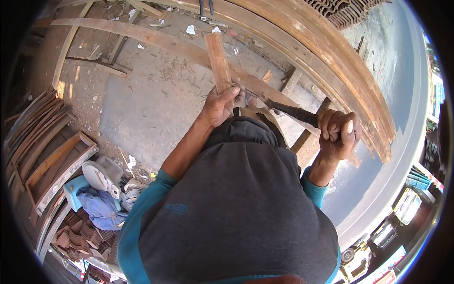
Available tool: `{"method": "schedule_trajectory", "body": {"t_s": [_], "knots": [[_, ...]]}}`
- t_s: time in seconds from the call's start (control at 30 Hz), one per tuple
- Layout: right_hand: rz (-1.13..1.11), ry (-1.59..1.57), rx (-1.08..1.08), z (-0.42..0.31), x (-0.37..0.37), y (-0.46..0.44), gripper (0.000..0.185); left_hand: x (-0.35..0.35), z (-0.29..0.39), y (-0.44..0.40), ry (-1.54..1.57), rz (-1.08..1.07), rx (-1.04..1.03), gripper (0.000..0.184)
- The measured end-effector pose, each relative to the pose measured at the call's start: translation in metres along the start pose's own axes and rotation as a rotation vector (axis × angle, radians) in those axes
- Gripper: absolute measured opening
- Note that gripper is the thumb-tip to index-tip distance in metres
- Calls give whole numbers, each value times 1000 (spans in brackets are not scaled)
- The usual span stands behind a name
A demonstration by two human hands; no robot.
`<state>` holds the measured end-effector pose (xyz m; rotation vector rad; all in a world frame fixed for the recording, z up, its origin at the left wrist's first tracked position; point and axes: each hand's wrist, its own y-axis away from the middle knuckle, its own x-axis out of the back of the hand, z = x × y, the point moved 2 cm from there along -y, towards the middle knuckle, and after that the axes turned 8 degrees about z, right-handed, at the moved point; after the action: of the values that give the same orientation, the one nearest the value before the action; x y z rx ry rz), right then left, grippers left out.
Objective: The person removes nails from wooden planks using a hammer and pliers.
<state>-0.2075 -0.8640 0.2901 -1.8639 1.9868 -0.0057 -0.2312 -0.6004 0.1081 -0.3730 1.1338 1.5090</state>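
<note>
My left hand is closed around the lower end of a short wooden board, its thumb lying across the wood. The board points away from me. In my right hand is the dark grip of a hammer, with the fist wrapped around it and the thumb on top. The hammer lies slanted, its metal head close beside the board's lower end and my left fingers. Whether the head touches the wood I cannot tell. A longer plank crosses beyond my hands.
Long stacked beams curve along the right. Wooden frames lean at the left, near a blue cloth and brown tiles. Small thin debris and paper scraps litter the concrete floor. Parked vehicles show at lower right.
</note>
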Motion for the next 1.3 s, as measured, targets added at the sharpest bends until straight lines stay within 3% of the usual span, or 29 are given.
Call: {"method": "schedule_trajectory", "body": {"t_s": [0.4,0.73,0.8,1.0,1.13,1.2,1.23,1.3], "knots": [[160,78,-37,8,-2,-20,40,76,31,23,1,270,-65,32],[152,98,-80,23,-21,-38,42,140,52,23,-102,530,-106,35],[126,127,-68,25,-26,-42,42,140,61,18,-211,702,-188,37],[96,125,-61,31,-28,-48,42,142,82,22,-360,941,-325,40],[51,89,-36,36,-22,-52,41,133,80,41,-702,886,-271,38],[-99,20,-81,39,-21,-54,41,111,73,57,-1108,575,-174,40],[-104,7,-110,40,-22,-55,42,102,70,63,-1105,584,-179,40],[-99,33,-132,41,-29,-61,42,78,54,64,-1314,330,-187,46]]}}
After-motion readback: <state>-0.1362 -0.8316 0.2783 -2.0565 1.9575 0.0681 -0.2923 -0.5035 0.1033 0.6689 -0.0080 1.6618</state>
